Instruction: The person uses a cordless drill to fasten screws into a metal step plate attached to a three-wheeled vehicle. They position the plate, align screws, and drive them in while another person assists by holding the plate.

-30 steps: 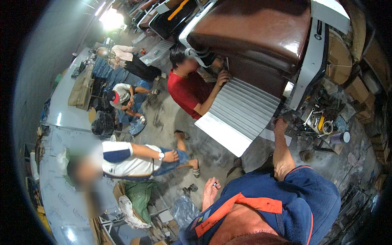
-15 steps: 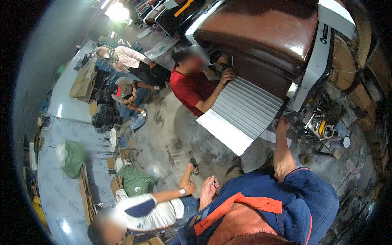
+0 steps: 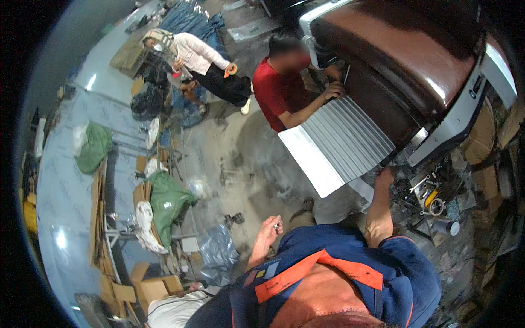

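Observation:
My left hand (image 3: pixel 267 232) is closed in front of my body, with a small pale thing between its fingers that I cannot make out. My right hand (image 3: pixel 384 178) reaches forward to the near right corner of a ribbed silver metal panel (image 3: pixel 350 139); its fingers are dark and partly hidden. The panel slants out from beneath a large brown glossy body (image 3: pixel 402 44) with a silver-white frame. Across from me, a person in a red shirt (image 3: pixel 278 90) has a hand at the panel's far edge and a thin rod-like thing there.
To the right, a low stand holds wrenches (image 3: pixel 420 183), a yellow-handled tool (image 3: pixel 431 197), a metal ring and a can (image 3: pixel 447 227). Green sacks (image 3: pixel 167 197), cardboard boxes (image 3: pixel 150 287) and a blue-grey plastic bag (image 3: pixel 219 254) lie left. A person in a pale jacket (image 3: pixel 199 54) walks at the far left.
My view has shifted left and down. The person in white beside me has dropped toward the lower edge, mostly out of view. The person in the pale jacket has come nearer, now hiding someone seated.

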A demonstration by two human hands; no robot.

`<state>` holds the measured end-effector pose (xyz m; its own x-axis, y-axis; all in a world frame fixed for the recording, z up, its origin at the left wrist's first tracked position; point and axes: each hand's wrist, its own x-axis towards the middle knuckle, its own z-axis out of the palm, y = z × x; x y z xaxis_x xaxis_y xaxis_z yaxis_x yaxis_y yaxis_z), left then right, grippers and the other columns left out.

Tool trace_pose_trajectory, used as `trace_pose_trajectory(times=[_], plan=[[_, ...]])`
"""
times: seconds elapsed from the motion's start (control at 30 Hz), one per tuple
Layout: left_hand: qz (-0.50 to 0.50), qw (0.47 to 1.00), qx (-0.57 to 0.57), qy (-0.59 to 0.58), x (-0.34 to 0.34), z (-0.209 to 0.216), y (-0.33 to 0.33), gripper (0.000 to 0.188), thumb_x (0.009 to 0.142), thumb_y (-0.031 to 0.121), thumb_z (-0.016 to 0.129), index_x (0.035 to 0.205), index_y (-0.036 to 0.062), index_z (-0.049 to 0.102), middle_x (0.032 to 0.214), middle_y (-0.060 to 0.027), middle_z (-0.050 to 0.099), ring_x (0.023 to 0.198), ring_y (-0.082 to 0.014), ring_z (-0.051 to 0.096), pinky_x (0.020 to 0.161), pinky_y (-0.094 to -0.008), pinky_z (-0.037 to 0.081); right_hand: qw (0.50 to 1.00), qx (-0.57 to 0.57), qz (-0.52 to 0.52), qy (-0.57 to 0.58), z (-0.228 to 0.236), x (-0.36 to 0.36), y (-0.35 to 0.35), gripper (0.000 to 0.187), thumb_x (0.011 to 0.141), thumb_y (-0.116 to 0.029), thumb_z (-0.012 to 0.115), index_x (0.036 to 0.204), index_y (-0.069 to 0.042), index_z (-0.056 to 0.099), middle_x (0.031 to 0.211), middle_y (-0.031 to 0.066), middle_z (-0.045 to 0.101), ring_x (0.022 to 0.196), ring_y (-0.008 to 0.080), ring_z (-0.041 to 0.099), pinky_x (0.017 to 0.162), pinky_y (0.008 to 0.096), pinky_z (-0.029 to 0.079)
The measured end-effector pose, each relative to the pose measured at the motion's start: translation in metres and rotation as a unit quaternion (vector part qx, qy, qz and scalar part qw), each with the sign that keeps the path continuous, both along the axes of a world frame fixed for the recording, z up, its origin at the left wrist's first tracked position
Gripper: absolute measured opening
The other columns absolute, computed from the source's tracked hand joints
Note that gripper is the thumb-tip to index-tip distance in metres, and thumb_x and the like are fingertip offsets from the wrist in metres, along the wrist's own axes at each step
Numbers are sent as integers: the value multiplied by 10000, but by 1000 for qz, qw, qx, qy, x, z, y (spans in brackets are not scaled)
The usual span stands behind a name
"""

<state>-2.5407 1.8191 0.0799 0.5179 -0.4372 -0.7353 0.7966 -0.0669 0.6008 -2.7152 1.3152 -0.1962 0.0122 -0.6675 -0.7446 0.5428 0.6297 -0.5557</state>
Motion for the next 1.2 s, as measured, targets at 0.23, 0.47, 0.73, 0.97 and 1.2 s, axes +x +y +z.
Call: trace_pose_trajectory(times=[0.23, 0.47, 0.73, 0.97, 1.2], plan=[[-12, 1000, -2, -1, -16, 5, -4, 165, 963, 202, 660, 852, 149, 550, 792, -16, 611, 661, -126, 550, 575, -279, 429, 880, -202, 248, 351, -110, -20, -16, 566, 772, -314, 789, 1246, -98, 566, 1181, 112, 609, 1073, 282, 588, 863, 514, 491], [8, 1000, -3, -19, -36, 13, 8, 132, 973, 202, 645, 884, 129, 580, 794, -10, 613, 669, -111, 550, 579, -277, 433, 506, -188, 598, 592, -61, -26, -36, 729, 793, -385, 751, 1418, -140, 467, 1336, 105, 591, 1212, 300, 589, 910, 565, 504], [30, 998, -9, -47, -50, 30, 16, 105, 974, 176, 637, 942, 76, 635, 806, -21, 631, 687, -139, 578, 622, -279, 463, 382, -218, 572, 692, 15, -11, -8, 553, 764, -351, 781, 1226, -109, 598, 1198, 80, 666, 1112, 314, 650, 800, 482, 560], [-17, 999, -7, -49, -54, 35, 13, 138, 969, 200, 645, 918, 72, 626, 777, -2, 619, 683, -109, 577, 604, -268, 461, 412, -312, 536, 668, 20, -30, 6, 596, 724, -282, 839, 1232, -104, 585, 1172, 112, 664, 1058, 326, 670, 843, 491, 546], [21, 998, 14, -60, -55, 16, 7, 185, 924, 204, 707, 937, 40, 621, 824, -46, 647, 671, -112, 576, 568, -260, 450, 742, -143, 655, 5, 120, 8, 202, 395, 872, -286, 739, 1189, -62, 665, 986, 73, 668, 877, 193, 633, 751, 345, 524]])
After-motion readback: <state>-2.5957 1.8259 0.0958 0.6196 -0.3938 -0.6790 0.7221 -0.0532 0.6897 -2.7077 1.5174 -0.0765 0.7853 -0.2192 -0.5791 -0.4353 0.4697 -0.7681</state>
